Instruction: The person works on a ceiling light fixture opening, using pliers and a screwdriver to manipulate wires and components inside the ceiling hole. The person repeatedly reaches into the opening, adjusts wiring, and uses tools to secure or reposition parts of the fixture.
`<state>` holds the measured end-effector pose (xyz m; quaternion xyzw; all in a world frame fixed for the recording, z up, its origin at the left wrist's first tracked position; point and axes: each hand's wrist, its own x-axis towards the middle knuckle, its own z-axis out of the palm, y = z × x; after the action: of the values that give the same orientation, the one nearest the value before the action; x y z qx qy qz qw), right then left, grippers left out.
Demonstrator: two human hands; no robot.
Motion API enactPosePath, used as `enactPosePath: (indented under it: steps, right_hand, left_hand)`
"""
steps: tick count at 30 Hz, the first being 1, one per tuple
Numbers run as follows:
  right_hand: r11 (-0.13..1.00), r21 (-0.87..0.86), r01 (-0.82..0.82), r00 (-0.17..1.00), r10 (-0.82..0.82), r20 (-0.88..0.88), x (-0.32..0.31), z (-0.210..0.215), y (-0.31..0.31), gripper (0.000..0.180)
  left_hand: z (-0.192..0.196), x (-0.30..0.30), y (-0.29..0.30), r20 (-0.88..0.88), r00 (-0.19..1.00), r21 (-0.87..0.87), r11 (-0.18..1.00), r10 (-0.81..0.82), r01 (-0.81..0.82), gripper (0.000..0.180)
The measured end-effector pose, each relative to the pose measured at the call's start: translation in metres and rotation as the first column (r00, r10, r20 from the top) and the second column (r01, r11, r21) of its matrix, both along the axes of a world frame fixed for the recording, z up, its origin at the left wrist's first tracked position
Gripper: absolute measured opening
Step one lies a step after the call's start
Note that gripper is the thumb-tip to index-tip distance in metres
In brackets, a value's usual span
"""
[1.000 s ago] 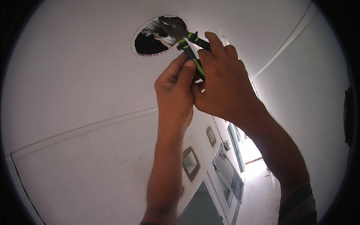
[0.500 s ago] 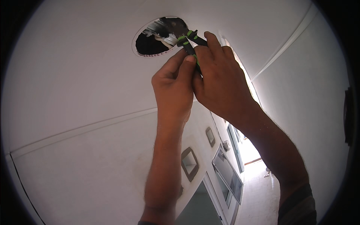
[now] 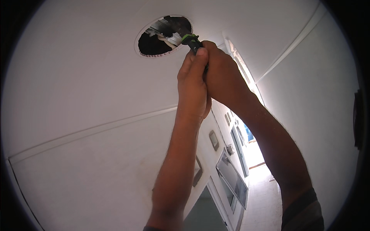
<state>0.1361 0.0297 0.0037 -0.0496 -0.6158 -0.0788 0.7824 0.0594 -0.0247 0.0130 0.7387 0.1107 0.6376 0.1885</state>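
Note:
I look up at a white ceiling with a round cut-out hole; silvery ducting and pale wires show inside it. Both my hands are raised to the hole's right rim. My right hand is closed around a black tool with green grips, whose tip reaches into the hole among the wires. My left hand presses against the right hand, its thumb up on the tool's handle. The rest of the tool is hidden inside my hands.
A moulding line runs where the ceiling meets the white wall. Below are a door frame, a small wall plate, windows and a bright corridor floor. Another wall rises on the right.
Both hands have closed tighter together and shifted up toward the hole's rim. The tool's green handles, spread and visible before, are now mostly covered, with its tip inside the hole.

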Motion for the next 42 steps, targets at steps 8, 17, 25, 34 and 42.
enactPosePath:
  steps: [8, 17, 25, 34, 42]
  right_hand:
    - [0.477, -0.281, -0.833, 0.434, 0.878, 0.202, 0.014, 0.005, 0.011, 0.028]
    - [0.261, -0.408, -0.875, 0.207, 0.963, 0.173, 0.028, 0.004, 0.017, 0.039]
    - [0.784, -0.321, -0.531, 0.779, 0.601, 0.179, 0.032, -0.006, -0.015, 0.036]
    - [0.929, -0.098, -0.358, 0.918, 0.369, 0.144, 0.013, -0.004, -0.02, 0.03]
    - [0.861, -0.17, -0.479, 0.853, 0.502, 0.141, 0.0, 0.009, -0.027, 0.037]
  left_hand:
    - [-0.004, 0.01, -0.021, -0.034, 0.801, 0.333, 0.762, 0.598, -0.555, 0.051]
    - [-0.008, 0.023, -0.029, -0.019, 0.635, 0.436, 0.578, 0.773, -0.69, 0.049]
    - [0.001, 0.006, -0.025, -0.076, 0.793, 0.225, 0.785, 0.605, -0.577, 0.059]
    - [-0.002, 0.006, -0.028, -0.077, 0.82, 0.266, 0.804, 0.567, -0.531, 0.053]
    - [0.006, 0.001, -0.035, -0.029, 0.799, 0.292, 0.77, 0.6, -0.567, 0.05]
